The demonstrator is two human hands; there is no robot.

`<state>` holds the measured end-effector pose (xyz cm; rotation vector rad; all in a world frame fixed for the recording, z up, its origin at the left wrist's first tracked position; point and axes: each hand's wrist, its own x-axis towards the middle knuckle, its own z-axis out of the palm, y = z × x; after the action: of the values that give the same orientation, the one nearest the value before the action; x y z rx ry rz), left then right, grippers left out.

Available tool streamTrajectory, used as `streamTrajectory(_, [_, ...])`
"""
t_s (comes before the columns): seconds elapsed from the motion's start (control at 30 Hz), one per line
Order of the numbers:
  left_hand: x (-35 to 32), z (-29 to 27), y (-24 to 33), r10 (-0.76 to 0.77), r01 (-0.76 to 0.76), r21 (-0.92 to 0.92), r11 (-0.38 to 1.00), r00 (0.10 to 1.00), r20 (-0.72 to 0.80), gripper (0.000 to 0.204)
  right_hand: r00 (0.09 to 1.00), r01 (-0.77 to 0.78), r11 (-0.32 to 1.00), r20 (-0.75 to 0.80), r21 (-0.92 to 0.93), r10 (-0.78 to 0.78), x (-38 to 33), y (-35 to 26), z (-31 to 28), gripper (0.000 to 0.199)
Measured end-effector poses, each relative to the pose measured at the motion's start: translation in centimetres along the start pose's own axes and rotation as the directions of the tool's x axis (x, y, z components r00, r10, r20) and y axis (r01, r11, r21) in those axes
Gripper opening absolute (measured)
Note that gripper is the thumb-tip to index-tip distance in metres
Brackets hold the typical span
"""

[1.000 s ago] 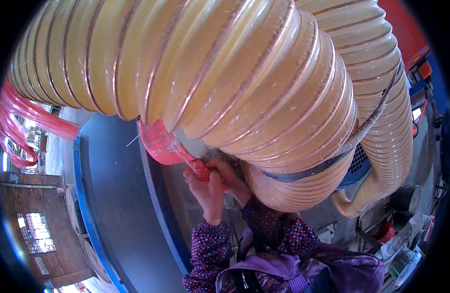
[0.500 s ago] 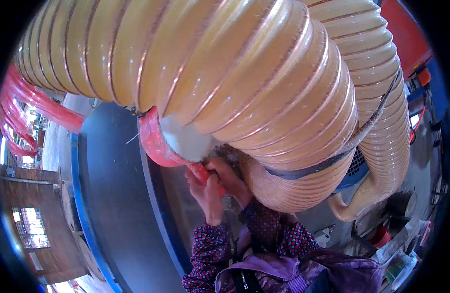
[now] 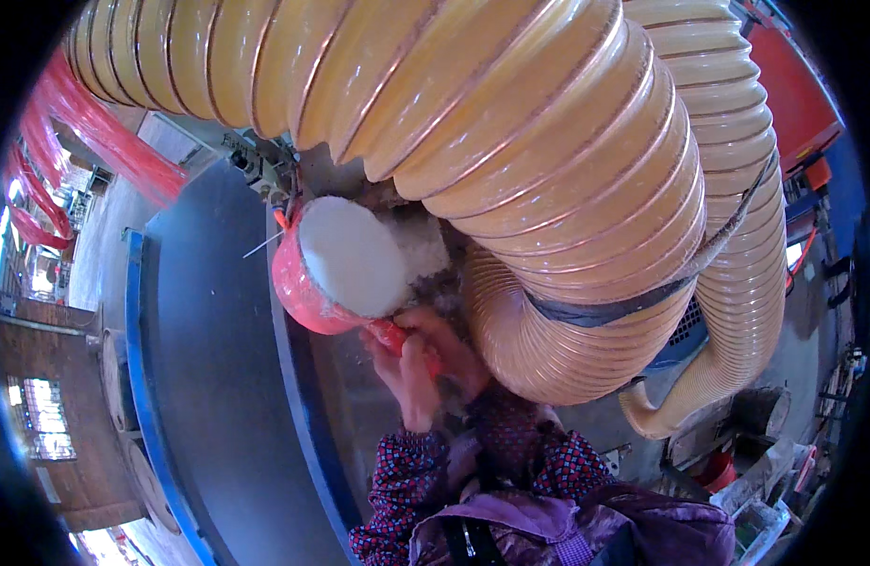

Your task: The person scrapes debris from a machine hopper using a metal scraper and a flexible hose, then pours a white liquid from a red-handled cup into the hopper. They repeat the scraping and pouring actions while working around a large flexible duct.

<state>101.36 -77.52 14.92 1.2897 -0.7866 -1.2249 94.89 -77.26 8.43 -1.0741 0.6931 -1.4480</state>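
A rounded bundle in red plastic wrap has a broad, round white end face turned toward the hose side. From its lower edge runs a narrow red twisted tail. My left hand is closed on this tail, thumb up. Close beside it on the right, my right hand bends its fingers in at the same tail; blur and the left hand partly hide its fingertips. Pale, fluffy debris lies right of the white face.
A thick yellowish ribbed hose arches overhead and curls down beside my right hand, a dark strap round it. At left stands a dark blue-edged panel. Pink-red plastic strands hang at upper left. A small metal fitting sits beyond the bundle.
The hose now sits higher and further right in view, uncovering more of the white face and the metal fitting. Both hands stay at the red tail.
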Motion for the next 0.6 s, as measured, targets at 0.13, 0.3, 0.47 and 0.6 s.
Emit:
streamTrajectory(0.13, [0.2,-0.6,-0.9,-0.033,0.033,0.000,0.999,0.999,0.019,0.040,0.988,0.152,0.987,-0.008,-0.059,-0.153,0.2,0.6,0.0,0.032])
streamTrajectory(0.3, [1.2,-1.6,-3.1,0.061,-0.060,0.073,0.996,0.998,-0.016,0.041,0.997,0.080,0.995,0.021,-0.063,-0.079,0.2,1.5,-0.2,0.031])
streamTrajectory(0.47, [0.8,-0.4,-2.0,0.025,-0.025,0.045,0.999,1.000,0.001,0.038,0.994,0.113,0.989,0.026,-0.096,-0.111,0.4,2.4,-1.1,0.032])
streamTrajectory(0.6, [1.0,-0.2,-1.8,-0.051,0.050,-0.068,0.996,0.998,-0.022,0.029,0.969,0.245,0.959,0.082,-0.144,-0.235,1.8,0.2,-1.0,0.032])
